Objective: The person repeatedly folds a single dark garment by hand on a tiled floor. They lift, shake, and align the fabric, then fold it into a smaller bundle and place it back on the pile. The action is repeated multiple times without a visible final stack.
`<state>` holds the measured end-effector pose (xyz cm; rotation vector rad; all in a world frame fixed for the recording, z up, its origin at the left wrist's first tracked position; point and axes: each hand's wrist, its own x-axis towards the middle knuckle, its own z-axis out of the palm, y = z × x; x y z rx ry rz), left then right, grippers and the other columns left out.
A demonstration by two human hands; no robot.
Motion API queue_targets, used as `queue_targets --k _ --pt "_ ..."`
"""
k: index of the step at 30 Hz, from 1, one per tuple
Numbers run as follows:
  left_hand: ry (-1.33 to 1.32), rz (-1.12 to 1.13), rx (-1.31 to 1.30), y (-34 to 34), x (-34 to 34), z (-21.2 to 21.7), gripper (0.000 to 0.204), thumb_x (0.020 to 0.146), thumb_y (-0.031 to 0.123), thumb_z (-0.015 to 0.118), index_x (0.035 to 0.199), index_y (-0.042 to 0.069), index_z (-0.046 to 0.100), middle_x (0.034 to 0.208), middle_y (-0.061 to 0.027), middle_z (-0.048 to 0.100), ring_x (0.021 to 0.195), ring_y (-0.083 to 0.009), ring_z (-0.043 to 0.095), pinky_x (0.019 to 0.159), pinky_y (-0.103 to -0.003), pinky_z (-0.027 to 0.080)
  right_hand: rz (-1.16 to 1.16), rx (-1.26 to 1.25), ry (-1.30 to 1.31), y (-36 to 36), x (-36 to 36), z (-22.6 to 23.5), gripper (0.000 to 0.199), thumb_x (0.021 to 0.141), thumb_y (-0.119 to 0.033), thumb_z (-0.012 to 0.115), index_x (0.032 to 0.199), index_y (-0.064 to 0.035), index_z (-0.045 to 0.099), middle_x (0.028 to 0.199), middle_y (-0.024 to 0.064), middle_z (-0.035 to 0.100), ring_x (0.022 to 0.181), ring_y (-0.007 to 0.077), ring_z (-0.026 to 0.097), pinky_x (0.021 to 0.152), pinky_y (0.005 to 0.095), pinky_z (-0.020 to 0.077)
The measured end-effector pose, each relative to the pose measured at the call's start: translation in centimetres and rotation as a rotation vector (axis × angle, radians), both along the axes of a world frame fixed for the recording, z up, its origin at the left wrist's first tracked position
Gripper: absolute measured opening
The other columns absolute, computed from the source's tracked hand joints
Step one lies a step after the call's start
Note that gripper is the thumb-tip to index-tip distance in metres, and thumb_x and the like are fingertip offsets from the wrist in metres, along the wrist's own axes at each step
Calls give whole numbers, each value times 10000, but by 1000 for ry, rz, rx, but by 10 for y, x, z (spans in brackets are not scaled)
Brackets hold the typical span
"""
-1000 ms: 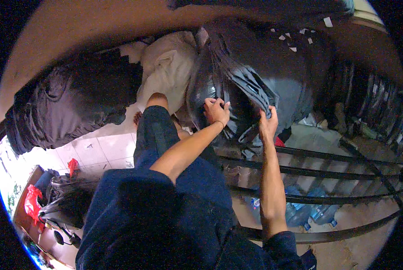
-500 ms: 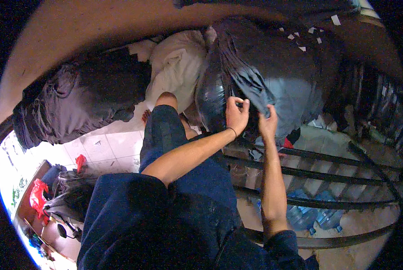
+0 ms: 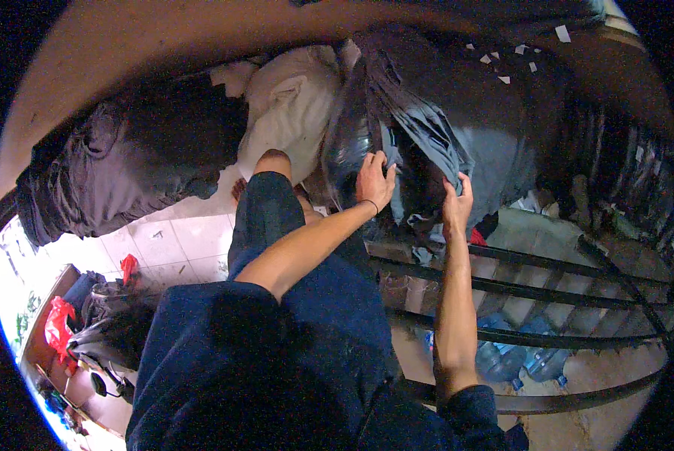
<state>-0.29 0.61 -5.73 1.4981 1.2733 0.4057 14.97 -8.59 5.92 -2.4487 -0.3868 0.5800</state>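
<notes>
A big dark grey cloth bundle (image 3: 495, 128) stands in front of me, with a slit-like gap down its left part. My right hand (image 3: 456, 203) is closed on the gathered, stretched fabric edge (image 3: 434, 135) at the gap's right side. My left hand (image 3: 375, 183), with a thin dark band at the wrist, is closed at the gap's left side, beside shiny black plastic (image 3: 344, 161). Its fingers curl over an edge there, but what they pinch is hard to make out. Between the hands, paler grey-blue cloth (image 3: 394, 192) shows inside the dark gap.
A whitish sack (image 3: 290, 113) and a dark cloth-covered bundle (image 3: 141, 150) stand to the left. Black metal rails (image 3: 517, 289) run along the lower right, with blue water bottles (image 3: 545, 361) beyond them. A red plastic bag (image 3: 59, 325) lies at the lower left.
My hands have moved apart: the left one leftward, the right one slightly right with the fabric edge. The gap between them is wider and shows more pale cloth.
</notes>
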Motion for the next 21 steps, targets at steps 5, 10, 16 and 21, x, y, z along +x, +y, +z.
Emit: queue_targets --k 5,10,16,21 --pt "-108 198 -414 -3 23 46 263 953 190 695 1001 36 488 888 -255 664 827 -493 660 727 -560 493 256 14 -148 -7 -13 -6 578 863 -140 791 1395 -66 579 1324 215 679 1252 355 643 1073 424 481" --pt "-303 3 -312 -12 53 70 290 970 244 702 1052 29 525 869 -234 672 869 -486 663 792 -561 506 324 -197 -91 -5 -11 -4 674 792 -101 819 1403 -4 549 1270 264 689 1188 408 665 1054 434 492" --pt "205 152 14 -15 18 0 356 883 215 793 1114 47 580 1087 -174 589 1021 -381 613 819 -485 524 60 -152 -22 6 32 10 405 919 -286 771 1232 -41 691 1086 101 753 980 217 668 915 353 501" --pt "118 7 -142 -18 -7 -29 318 854 120 779 1039 62 528 941 -179 613 943 -409 644 785 -522 507 129 -158 53 4 27 17 450 890 -220 810 1285 -49 681 1179 150 760 1033 244 701 926 368 532"
